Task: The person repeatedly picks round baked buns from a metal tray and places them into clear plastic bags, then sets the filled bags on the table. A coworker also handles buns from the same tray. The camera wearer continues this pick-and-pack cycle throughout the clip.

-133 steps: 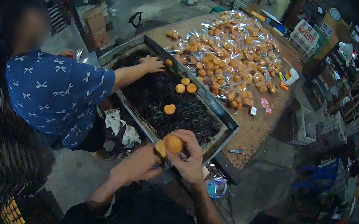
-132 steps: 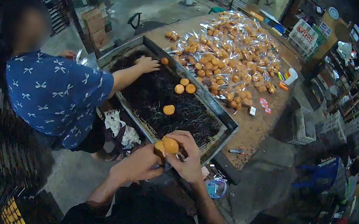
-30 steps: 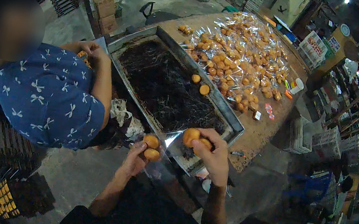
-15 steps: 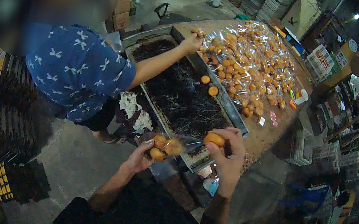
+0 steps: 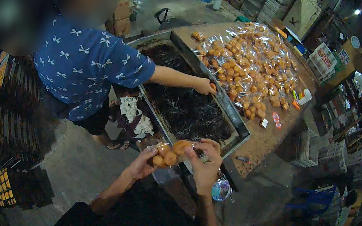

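My left hand (image 5: 140, 165) grips a clear plastic bag (image 5: 165, 156) with several round golden-brown buns inside. Close beside it, my right hand (image 5: 207, 168) pinches another bun (image 5: 182, 147) between thumb and fingers at the bag's mouth. Whether that bun is fully inside the plastic I cannot tell. Both hands are over the near end of a long metal tray (image 5: 240, 131) with a dark, scorched-looking bottom. Across the tray, a co-worker's hand (image 5: 205, 86) is closed around a bun by the tray's right wall.
On the brown table (image 5: 251, 145) lies a big heap of bagged buns (image 5: 249, 71). A white cup (image 5: 305, 96) and a marker (image 5: 243, 159) are there too. The co-worker in a blue shirt (image 5: 89, 65) stands left of the tray. Stacked dark trays (image 5: 3, 127) line the left side.
My right hand has moved left with its bun, up to the bag. The co-worker's hand has come from the table's far edge back into the tray, leaving a bagged bundle on the table.
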`<action>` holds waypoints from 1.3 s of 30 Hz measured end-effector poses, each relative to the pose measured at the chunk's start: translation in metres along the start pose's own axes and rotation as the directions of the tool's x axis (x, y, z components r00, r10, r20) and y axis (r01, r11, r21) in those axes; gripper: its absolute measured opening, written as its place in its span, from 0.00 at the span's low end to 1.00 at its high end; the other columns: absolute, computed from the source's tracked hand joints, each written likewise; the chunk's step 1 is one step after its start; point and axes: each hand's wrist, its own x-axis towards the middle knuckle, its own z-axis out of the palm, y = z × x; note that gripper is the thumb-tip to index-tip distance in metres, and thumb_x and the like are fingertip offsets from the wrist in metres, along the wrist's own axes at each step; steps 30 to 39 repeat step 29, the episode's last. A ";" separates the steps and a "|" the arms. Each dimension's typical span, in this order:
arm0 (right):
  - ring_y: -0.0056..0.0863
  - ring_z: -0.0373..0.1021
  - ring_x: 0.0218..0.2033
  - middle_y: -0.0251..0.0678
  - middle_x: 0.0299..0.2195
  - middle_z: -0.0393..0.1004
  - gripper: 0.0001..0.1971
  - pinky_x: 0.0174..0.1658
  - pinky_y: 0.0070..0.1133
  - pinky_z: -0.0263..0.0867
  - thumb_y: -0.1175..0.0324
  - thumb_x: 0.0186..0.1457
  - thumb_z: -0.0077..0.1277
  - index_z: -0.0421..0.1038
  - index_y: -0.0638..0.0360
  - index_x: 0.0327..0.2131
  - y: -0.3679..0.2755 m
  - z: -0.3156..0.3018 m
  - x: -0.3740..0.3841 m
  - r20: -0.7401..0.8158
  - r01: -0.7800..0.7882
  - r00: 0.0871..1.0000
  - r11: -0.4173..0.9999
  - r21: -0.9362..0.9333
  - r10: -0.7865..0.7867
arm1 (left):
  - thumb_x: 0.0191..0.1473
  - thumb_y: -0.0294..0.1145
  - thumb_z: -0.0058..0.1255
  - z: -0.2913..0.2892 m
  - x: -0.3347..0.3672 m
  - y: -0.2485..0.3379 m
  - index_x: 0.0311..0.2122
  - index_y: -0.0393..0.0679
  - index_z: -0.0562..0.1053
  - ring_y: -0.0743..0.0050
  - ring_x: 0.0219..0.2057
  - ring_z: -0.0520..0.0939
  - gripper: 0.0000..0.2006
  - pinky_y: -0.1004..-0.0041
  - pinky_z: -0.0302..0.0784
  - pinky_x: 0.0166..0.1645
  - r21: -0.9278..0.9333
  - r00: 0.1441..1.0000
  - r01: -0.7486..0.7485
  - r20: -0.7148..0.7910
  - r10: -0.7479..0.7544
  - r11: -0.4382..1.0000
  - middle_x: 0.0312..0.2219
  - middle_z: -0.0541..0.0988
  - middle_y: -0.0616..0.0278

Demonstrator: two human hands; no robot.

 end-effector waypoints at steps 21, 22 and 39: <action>0.22 0.73 0.32 0.35 0.29 0.78 0.09 0.37 0.21 0.68 0.68 0.62 0.58 0.78 0.66 0.36 0.051 0.007 0.019 0.330 -0.231 0.921 0.973 0.026 0.210 | 0.64 0.44 0.54 0.032 0.002 0.023 0.67 0.40 0.62 0.57 0.56 0.79 0.32 0.58 0.81 0.56 0.212 0.999 0.052 0.003 -0.054 0.976 0.60 0.72 0.50; 0.20 0.72 0.30 0.35 0.28 0.77 0.09 0.35 0.21 0.67 0.68 0.62 0.58 0.78 0.67 0.35 0.050 0.004 0.021 0.317 -0.205 0.925 0.978 -0.040 0.208 | 0.62 0.40 0.58 0.033 0.004 0.027 0.67 0.38 0.62 0.59 0.58 0.77 0.32 0.59 0.77 0.60 0.339 0.996 0.091 -0.025 -0.088 0.936 0.60 0.71 0.51; 0.21 0.71 0.28 0.36 0.25 0.76 0.10 0.34 0.23 0.67 0.65 0.64 0.57 0.78 0.64 0.34 0.048 -0.012 0.033 0.165 -0.183 0.966 0.977 -0.107 0.199 | 0.60 0.32 0.62 0.013 0.014 0.026 0.67 0.45 0.65 0.62 0.59 0.76 0.32 0.62 0.76 0.62 0.488 0.995 0.096 -0.030 -0.093 0.867 0.61 0.72 0.57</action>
